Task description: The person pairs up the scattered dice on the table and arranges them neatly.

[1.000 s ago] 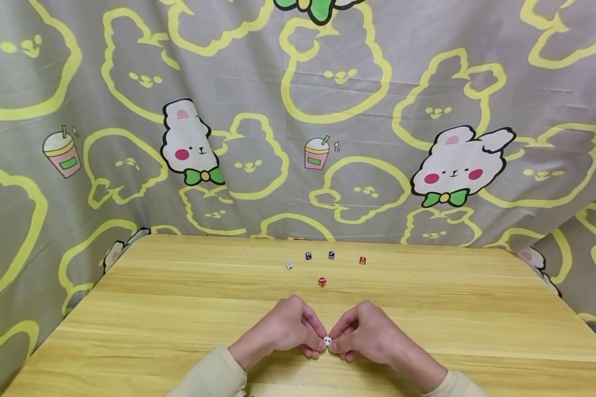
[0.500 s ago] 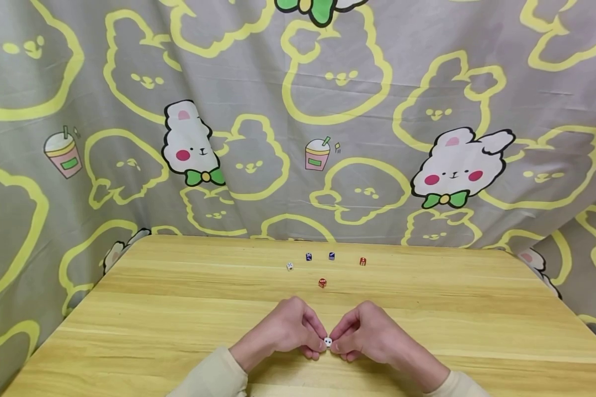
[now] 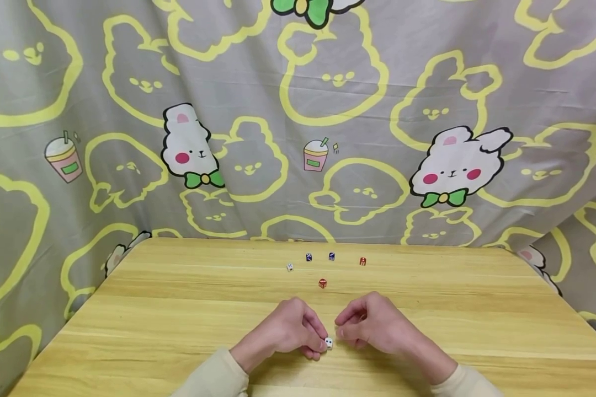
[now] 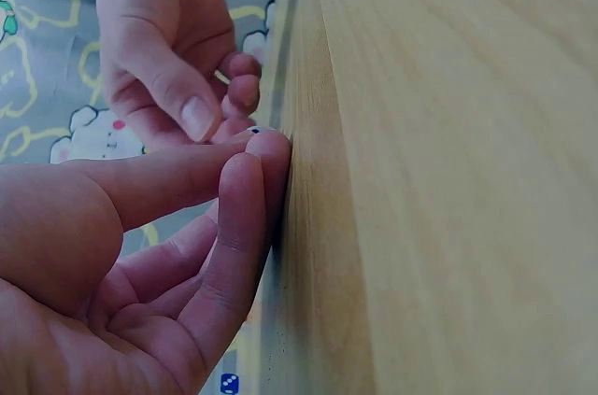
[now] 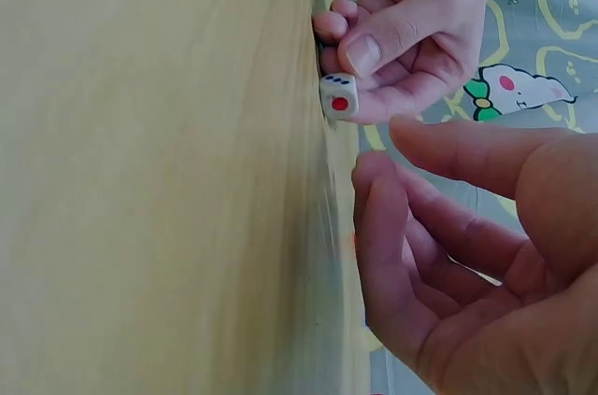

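At the near middle of the table, a small white die (image 3: 329,343) stands at the tips of my left hand (image 3: 295,331), whose thumb and forefinger pinch it. In the right wrist view the die (image 5: 338,96) shows a red single pip and, on another face, blue pips. Seen from the left wrist, fingertips hide most of it. My right hand (image 3: 372,325) is a short way to the right of the die, fingers loosely bent, with a gap between thumb and forefinger and nothing held.
Further back on the wooden table (image 3: 179,309) lie a red die (image 3: 323,283), a white die (image 3: 290,267), two blue dice, one at left (image 3: 309,257) and one at right (image 3: 331,256), and another red die (image 3: 363,261). A patterned curtain (image 3: 258,165) hangs behind the table.
My right hand has let go of the white die and drawn back to the right and slightly up. The left hand stays in place at the die.
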`<act>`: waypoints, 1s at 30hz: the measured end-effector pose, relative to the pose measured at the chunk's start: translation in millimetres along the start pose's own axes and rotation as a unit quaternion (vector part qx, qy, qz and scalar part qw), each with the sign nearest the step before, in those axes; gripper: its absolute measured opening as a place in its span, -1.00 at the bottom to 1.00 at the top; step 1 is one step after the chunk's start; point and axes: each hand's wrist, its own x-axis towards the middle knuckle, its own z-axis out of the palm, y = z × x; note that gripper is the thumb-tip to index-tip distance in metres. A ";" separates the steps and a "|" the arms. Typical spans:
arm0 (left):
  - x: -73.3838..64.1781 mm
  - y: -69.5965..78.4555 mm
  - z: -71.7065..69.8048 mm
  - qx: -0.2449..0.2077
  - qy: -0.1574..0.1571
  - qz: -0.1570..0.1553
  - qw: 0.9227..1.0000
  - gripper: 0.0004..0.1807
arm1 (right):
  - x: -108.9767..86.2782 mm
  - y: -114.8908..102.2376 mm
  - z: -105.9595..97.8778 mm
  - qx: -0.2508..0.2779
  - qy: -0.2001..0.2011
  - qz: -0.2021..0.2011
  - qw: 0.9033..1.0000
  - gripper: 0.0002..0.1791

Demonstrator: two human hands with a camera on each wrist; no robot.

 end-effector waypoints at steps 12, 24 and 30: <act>0.9 -1.1 0.8 -0.002 -0.001 0.001 1.000 -0.85 | 14.7 -12.7 -10.7 -0.059 0.084 -0.028 0.994 -0.81; 0.3 -1.5 -0.5 0.003 -0.003 0.000 1.000 -0.86 | 44.8 -25.9 -11.7 -0.051 0.108 -0.071 0.990 -0.82; -0.2 -1.4 -0.8 0.003 -0.006 0.001 1.000 -0.85 | 58.8 -30.0 -7.7 -0.046 0.113 -0.076 0.990 -0.80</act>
